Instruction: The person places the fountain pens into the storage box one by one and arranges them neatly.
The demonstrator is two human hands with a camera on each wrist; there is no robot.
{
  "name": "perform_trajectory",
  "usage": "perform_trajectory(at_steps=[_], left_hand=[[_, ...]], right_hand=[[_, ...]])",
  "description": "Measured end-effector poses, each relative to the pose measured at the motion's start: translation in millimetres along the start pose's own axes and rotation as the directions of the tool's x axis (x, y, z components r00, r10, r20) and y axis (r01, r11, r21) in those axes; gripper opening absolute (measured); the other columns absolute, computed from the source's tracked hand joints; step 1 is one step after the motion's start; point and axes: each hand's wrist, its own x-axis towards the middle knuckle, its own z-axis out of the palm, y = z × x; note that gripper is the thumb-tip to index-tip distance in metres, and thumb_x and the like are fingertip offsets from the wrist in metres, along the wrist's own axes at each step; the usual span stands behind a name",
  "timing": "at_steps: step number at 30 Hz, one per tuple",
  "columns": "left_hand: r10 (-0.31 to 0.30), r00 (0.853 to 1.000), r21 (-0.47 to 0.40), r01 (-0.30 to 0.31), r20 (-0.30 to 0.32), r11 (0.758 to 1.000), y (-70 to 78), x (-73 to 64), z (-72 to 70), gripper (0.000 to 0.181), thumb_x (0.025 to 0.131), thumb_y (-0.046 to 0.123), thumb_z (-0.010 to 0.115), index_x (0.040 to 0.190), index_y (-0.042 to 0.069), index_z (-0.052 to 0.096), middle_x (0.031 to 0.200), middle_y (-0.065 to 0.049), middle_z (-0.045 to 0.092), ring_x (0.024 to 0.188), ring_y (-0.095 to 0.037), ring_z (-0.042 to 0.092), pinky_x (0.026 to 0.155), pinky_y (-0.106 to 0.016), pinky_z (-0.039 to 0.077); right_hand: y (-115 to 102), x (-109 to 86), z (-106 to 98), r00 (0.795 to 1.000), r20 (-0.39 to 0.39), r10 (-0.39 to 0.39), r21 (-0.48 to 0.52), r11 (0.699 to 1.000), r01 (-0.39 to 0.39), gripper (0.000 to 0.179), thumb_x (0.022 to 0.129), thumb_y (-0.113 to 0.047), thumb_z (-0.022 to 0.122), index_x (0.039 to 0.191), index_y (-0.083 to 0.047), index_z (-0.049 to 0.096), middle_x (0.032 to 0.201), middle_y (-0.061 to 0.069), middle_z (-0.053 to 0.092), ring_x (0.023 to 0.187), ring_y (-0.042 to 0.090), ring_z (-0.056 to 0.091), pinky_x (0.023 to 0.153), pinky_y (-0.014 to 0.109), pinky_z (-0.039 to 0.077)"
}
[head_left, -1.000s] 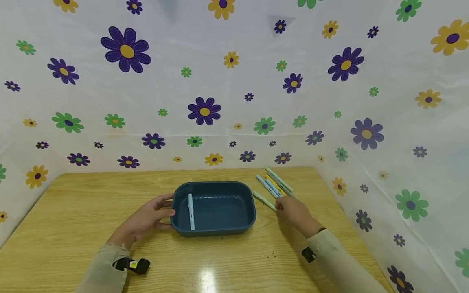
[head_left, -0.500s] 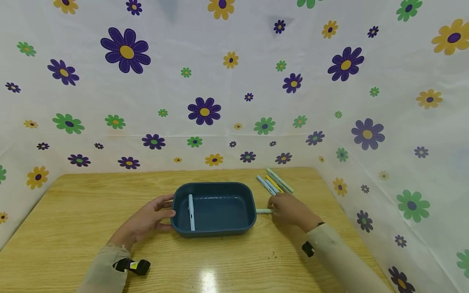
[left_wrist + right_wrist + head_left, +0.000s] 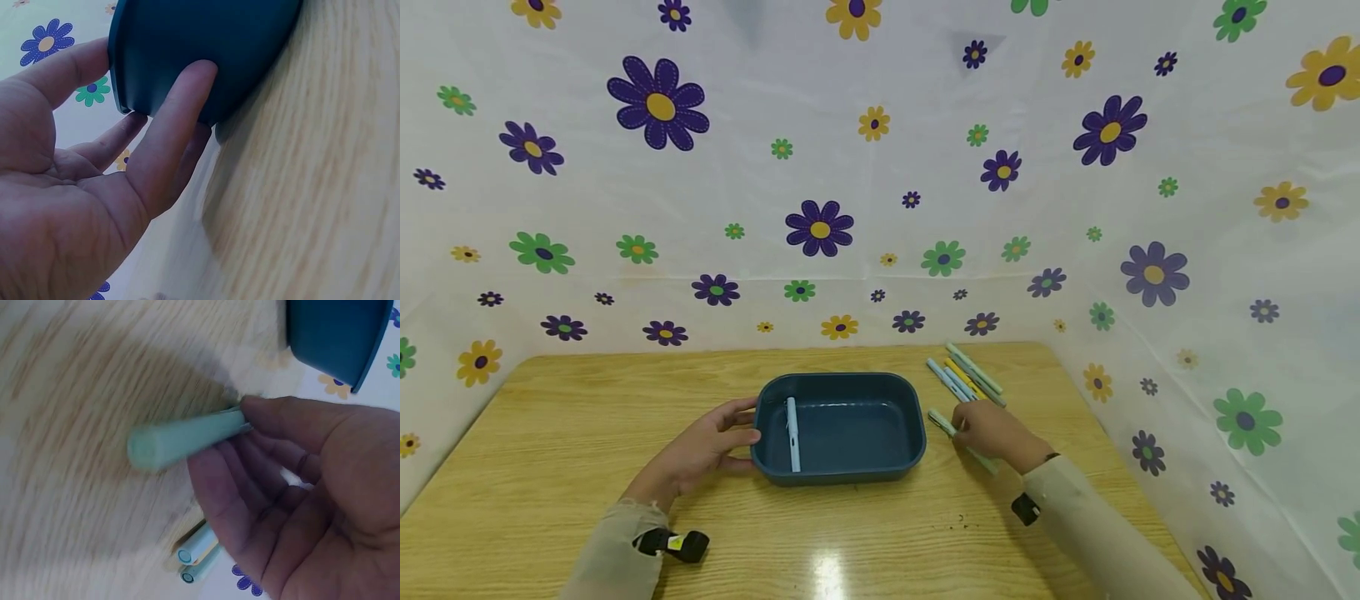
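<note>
A dark blue rectangular bin stands on the table, with a light blue pen lying in its left part. My left hand rests against the bin's left end, fingers fairly straight; in the left wrist view the fingertips touch its outer wall. To the right of the bin, my right hand pinches a light green pen between thumb and fingers, held slantwise close over the table. Just beyond that hand lie light blue pens, a yellow pen and a pale green pen.
The wooden table is backed by a flower-printed white sheet, which also runs along the right side. Small dark specks lie on the table in front of the right hand. Each sleeve carries a black wrist strap.
The right hand has taken the light green pen from the table and turned it, so it now slants back under the hand. The left hand and bin stay put.
</note>
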Motion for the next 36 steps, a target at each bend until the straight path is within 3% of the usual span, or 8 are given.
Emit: perform_trajectory(at_steps=[3, 6, 13, 19, 25, 28, 32, 36], left_hand=[[-0.002, 1.000, 0.001, 0.002, -0.003, 1.000, 1.0, -0.4, -0.1, 0.076, 0.102, 0.017, 0.066, 0.163, 0.003, 0.022, 0.159, -0.034, 0.028, 0.116, -0.033, 0.066, 0.095, -0.052, 0.059], [-0.005, 1.000, 0.001, 0.005, -0.004, 1.000, 1.8, -0.6, -0.3, 0.076, 0.103, 0.016, 0.066, 0.163, 0.003, 0.022, 0.159, -0.034, 0.028, 0.117, -0.033, 0.065, 0.095, -0.052, 0.058], [-0.009, 1.000, 0.002, 0.009, -0.003, 1.000, 1.6, -1.0, -0.2, 0.075, 0.103, 0.016, 0.064, 0.163, 0.003, 0.021, 0.160, -0.033, 0.028, 0.117, -0.034, 0.065, 0.094, -0.051, 0.059], [-0.005, 1.000, -0.005, 0.005, 0.006, 1.000, 0.6, 1.0, -1.1, 0.076, 0.103, 0.016, 0.065, 0.163, 0.003, 0.021, 0.160, -0.033, 0.027, 0.119, -0.036, 0.065, 0.094, -0.051, 0.059], [-0.010, 1.000, -0.007, 0.010, 0.003, 1.000, -0.3, 1.8, -1.6, 0.074, 0.103, 0.015, 0.064, 0.163, 0.004, 0.021, 0.160, -0.032, 0.027, 0.118, -0.035, 0.065, 0.093, -0.051, 0.059], [-0.009, 1.000, -0.006, 0.009, 0.005, 1.000, -0.1, 2.0, -1.3, 0.076, 0.103, 0.015, 0.065, 0.163, 0.004, 0.021, 0.160, -0.033, 0.027, 0.118, -0.034, 0.065, 0.093, -0.050, 0.059], [-0.008, 1.000, -0.005, 0.008, 0.007, 1.000, -0.8, 2.6, -1.8, 0.076, 0.103, 0.015, 0.065, 0.163, 0.004, 0.020, 0.160, -0.033, 0.026, 0.118, -0.034, 0.065, 0.094, -0.050, 0.059], [-0.006, 1.000, -0.005, 0.006, 0.003, 1.000, -3.2, 3.5, -3.4, 0.075, 0.103, 0.015, 0.064, 0.163, 0.004, 0.021, 0.160, -0.033, 0.027, 0.118, -0.034, 0.065, 0.093, -0.050, 0.060]], right_hand=[[-1.9, -2.1, -1.1, 0.990, 0.037, 0.137, 0.075, 0.987, -0.140, 0.008, 0.096, -0.012, 0.073, 0.098, -0.006, 0.069, 0.086, 0.004, 0.067, 0.064, 0.016, 0.062, 0.056, 0.030, 0.053], [-3.2, -2.6, -2.5, 0.977, 0.053, 0.207, 0.105, 0.972, -0.211, 0.012, 0.097, -0.013, 0.069, 0.102, -0.003, 0.066, 0.085, 0.006, 0.065, 0.058, 0.016, 0.059, 0.050, 0.029, 0.050], [-7.3, 3.2, -5.7, 0.972, 0.063, 0.228, 0.118, 0.965, -0.234, 0.024, 0.096, -0.012, 0.069, 0.116, 0.001, 0.063, 0.101, 0.013, 0.066, 0.069, 0.018, 0.061, 0.059, 0.031, 0.054], [-11.4, 5.6, -7.5, 0.953, 0.113, 0.281, 0.202, 0.933, -0.299, 0.026, 0.095, -0.006, 0.071, 0.117, 0.003, 0.060, 0.096, 0.015, 0.063, 0.067, 0.022, 0.069, 0.057, 0.035, 0.062], [-11.1, 7.7, -6.0, 0.944, 0.111, 0.311, 0.228, 0.917, -0.329, 0.021, 0.094, -0.004, 0.071, 0.109, 0.002, 0.057, 0.091, 0.015, 0.061, 0.065, 0.024, 0.070, 0.056, 0.035, 0.062], [-9.5, 10.4, -4.5, 0.933, 0.120, 0.340, 0.263, 0.895, -0.360, 0.020, 0.093, -0.003, 0.071, 0.105, 0.001, 0.055, 0.087, 0.015, 0.060, 0.064, 0.025, 0.069, 0.056, 0.034, 0.062], [-6.7, 13.8, -2.6, 0.921, 0.129, 0.368, 0.310, 0.867, -0.390, 0.023, 0.093, -0.004, 0.073, 0.106, 0.002, 0.054, 0.086, 0.016, 0.061, 0.063, 0.025, 0.070, 0.056, 0.035, 0.062], [-4.6, 12.7, -2.2, 0.920, 0.125, 0.372, 0.327, 0.860, -0.392, 0.025, 0.092, -0.008, 0.074, 0.106, 0.005, 0.059, 0.085, 0.016, 0.064, 0.062, 0.023, 0.070, 0.056, 0.035, 0.062]])
